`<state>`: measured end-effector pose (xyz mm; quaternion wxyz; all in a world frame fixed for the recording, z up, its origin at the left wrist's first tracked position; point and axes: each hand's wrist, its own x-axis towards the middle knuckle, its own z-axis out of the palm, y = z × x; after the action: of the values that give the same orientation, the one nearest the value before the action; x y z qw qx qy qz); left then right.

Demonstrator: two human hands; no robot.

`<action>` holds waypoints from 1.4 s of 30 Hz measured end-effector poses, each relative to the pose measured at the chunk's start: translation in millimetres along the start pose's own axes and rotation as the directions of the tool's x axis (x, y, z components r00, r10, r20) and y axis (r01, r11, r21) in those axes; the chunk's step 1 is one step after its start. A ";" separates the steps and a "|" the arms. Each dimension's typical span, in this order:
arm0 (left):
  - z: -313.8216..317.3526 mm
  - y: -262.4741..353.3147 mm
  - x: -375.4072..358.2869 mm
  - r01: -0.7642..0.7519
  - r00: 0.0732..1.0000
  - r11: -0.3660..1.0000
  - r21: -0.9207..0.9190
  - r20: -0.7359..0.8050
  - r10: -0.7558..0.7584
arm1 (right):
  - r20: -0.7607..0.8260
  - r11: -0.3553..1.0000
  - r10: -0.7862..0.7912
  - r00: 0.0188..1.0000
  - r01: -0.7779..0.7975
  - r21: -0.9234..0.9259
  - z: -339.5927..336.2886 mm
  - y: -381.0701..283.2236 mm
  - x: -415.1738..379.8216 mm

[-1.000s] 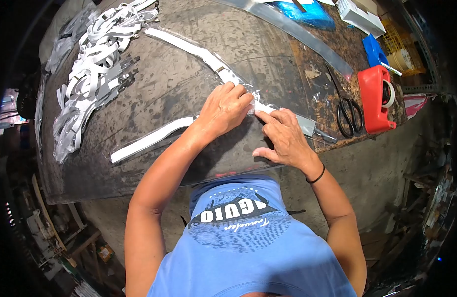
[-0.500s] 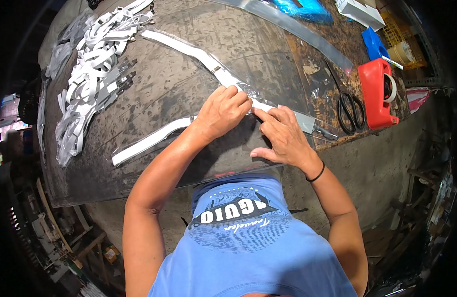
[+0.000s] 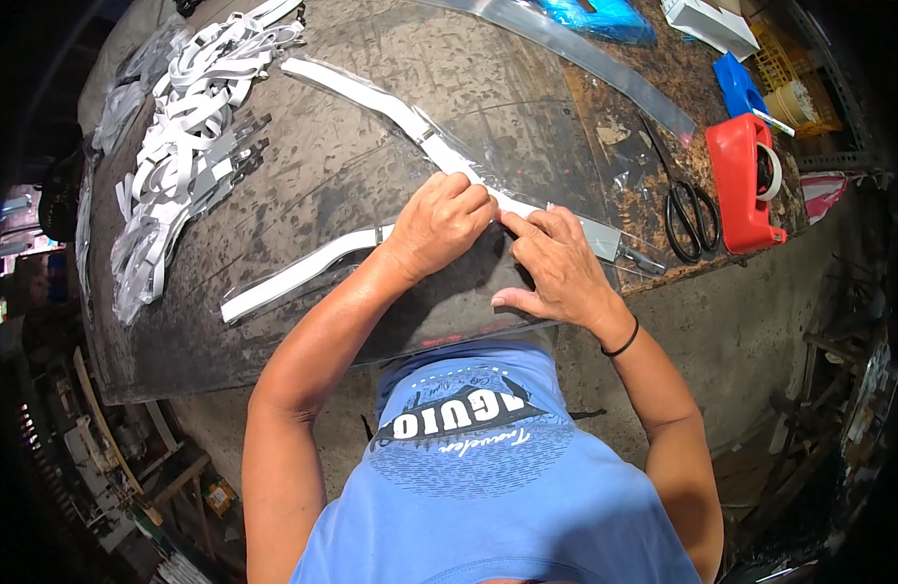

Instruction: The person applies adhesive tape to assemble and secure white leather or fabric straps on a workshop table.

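Note:
A white lanyard (image 3: 356, 93) in a clear plastic sleeve lies slantwise across the table, under both hands, with a dark clip (image 3: 640, 261) at its right end. My left hand (image 3: 441, 226) is closed, its fingertips pinching the lanyard and sleeve near the middle. Beside it, my right hand (image 3: 562, 265) rests with its index finger stretched onto the strap and its thumb held apart. Another sleeved white strap (image 3: 298, 282) runs from the lower left up to my left wrist; whether the two straps are joined beneath my hands is hidden.
Several white lanyards are heaped (image 3: 191, 127) at the left. To the right lie black-handled scissors (image 3: 690, 219) and a red tape dispenser (image 3: 739, 185). A long clear plastic strip (image 3: 575, 54), a blue plastic packet (image 3: 600, 18) and a white box (image 3: 712, 27) are farther back.

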<state>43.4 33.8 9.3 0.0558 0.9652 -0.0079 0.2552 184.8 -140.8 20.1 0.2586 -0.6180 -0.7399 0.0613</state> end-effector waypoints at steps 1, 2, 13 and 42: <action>0.1 0.2 -0.5 0.002 1.000 1.000 0.004 0.010 -0.002 | 0.000 1.000 0.002 1.000 -0.002 0.002 0.0 -0.1 -0.1; 0.4 0.4 -0.8 0.003 1.000 1.000 0.008 0.019 -0.004 | 0.001 1.000 0.001 1.000 -0.001 0.002 -0.2 -0.2 -0.1; 1.3 5.8 -8.7 0.069 0.996 0.996 -0.051 0.056 -0.066 | 0.039 1.000 -0.001 0.999 0.002 -0.029 -2.8 -0.6 0.5; 1.7 18.8 -28.0 0.278 0.960 0.954 -0.112 0.003 -0.279 | 0.007 0.874 0.486 0.874 -0.486 -0.033 8.2 24.8 52.9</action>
<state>19.0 14.6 -4.1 0.1451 0.9504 0.1143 0.2504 197.6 -83.1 19.1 0.2201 -0.7873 -0.5638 0.1178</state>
